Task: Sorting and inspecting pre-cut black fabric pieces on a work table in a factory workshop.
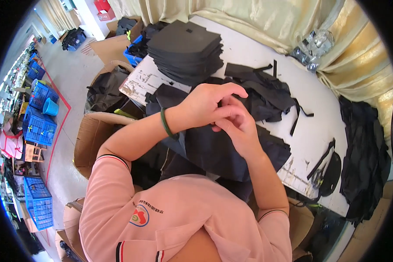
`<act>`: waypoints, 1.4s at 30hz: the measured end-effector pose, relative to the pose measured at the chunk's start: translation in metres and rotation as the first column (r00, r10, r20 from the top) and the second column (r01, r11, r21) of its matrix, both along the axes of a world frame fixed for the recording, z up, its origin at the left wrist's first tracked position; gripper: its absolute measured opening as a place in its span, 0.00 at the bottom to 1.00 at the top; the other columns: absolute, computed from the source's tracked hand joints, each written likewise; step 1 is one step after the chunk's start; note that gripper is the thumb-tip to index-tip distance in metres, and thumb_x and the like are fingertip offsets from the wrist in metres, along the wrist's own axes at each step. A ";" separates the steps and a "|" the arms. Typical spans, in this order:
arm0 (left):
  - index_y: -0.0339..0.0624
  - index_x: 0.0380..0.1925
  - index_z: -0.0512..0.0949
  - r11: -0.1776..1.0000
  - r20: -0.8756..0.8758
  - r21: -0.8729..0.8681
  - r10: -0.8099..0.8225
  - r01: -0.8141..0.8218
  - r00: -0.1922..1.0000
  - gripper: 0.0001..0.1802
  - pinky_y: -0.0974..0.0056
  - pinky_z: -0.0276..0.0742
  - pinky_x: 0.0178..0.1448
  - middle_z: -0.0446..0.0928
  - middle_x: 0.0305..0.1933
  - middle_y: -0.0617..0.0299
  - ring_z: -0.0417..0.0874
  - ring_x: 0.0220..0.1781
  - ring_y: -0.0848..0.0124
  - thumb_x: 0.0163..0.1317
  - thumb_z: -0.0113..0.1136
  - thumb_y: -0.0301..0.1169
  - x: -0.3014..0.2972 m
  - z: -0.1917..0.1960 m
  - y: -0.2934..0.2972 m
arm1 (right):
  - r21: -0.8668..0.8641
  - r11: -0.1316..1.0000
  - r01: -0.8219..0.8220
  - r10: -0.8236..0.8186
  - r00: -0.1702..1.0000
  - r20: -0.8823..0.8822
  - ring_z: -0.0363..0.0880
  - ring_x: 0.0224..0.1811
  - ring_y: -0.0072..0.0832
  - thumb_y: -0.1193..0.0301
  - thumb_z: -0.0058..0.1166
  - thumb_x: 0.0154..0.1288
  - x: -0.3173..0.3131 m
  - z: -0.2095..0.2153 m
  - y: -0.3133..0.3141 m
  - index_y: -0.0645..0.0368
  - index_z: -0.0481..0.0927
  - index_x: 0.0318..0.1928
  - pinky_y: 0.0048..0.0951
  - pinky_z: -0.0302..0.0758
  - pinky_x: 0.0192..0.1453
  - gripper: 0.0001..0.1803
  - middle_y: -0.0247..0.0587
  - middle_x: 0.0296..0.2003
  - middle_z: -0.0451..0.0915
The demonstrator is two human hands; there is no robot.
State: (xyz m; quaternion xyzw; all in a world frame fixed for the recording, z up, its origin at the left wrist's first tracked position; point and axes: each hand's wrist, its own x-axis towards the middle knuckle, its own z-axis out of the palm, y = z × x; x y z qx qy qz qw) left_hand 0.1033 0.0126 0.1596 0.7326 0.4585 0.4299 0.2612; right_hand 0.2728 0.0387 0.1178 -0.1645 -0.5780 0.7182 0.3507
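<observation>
Over the near part of a white table [323, 126], my left hand [205, 105] and my right hand [239, 127] meet, fingers bent and pressed against each other. Anything small between the fingertips is hidden. A dark green bangle [167, 124] circles my left wrist. Directly below both hands lie flat black fabric pieces [218, 150], overlapping the table's near edge. Beyond my left hand rises a tall stack of black panels [183, 48]. Past my right hand, black pieces with loose straps [266, 94] lie in a heap.
Black cloth [362, 161] hangs at the table's right end, near a black strapped item [329, 170]. Open cardboard boxes [89, 139] crowd the left side. Curtains [257, 22] and a clear plastic bundle [314, 46] border the far side. Blue crates [39, 126] line the floor farther left.
</observation>
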 end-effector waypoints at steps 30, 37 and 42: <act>0.51 0.50 0.82 0.919 -0.626 0.112 0.360 -0.377 0.691 0.26 0.55 0.78 0.54 0.84 0.47 0.56 0.84 0.50 0.56 0.53 0.69 0.50 -0.197 -0.035 0.109 | 0.089 0.986 0.138 -0.158 0.944 0.289 0.80 0.30 0.20 0.76 0.50 0.72 0.002 -0.027 0.005 0.68 0.79 0.48 0.21 0.77 0.38 0.10 0.40 0.33 0.82; 0.51 0.52 0.79 0.914 -0.648 0.256 0.403 -0.314 0.647 0.19 0.53 0.78 0.51 0.82 0.43 0.53 0.83 0.46 0.53 0.60 0.61 0.39 -0.198 -0.059 0.112 | 0.119 0.985 0.125 -0.151 0.958 0.244 0.82 0.34 0.23 0.78 0.53 0.70 0.012 -0.039 0.006 0.69 0.78 0.47 0.22 0.80 0.37 0.09 0.37 0.33 0.80; 0.48 0.52 0.77 0.836 -0.578 0.340 0.547 -0.430 0.606 0.18 0.52 0.79 0.49 0.81 0.42 0.51 0.83 0.45 0.52 0.60 0.56 0.32 -0.171 -0.049 0.107 | 0.243 0.925 0.291 -0.349 0.904 0.247 0.77 0.29 0.18 0.76 0.55 0.69 0.000 -0.035 0.002 0.67 0.79 0.43 0.19 0.75 0.32 0.07 0.34 0.29 0.78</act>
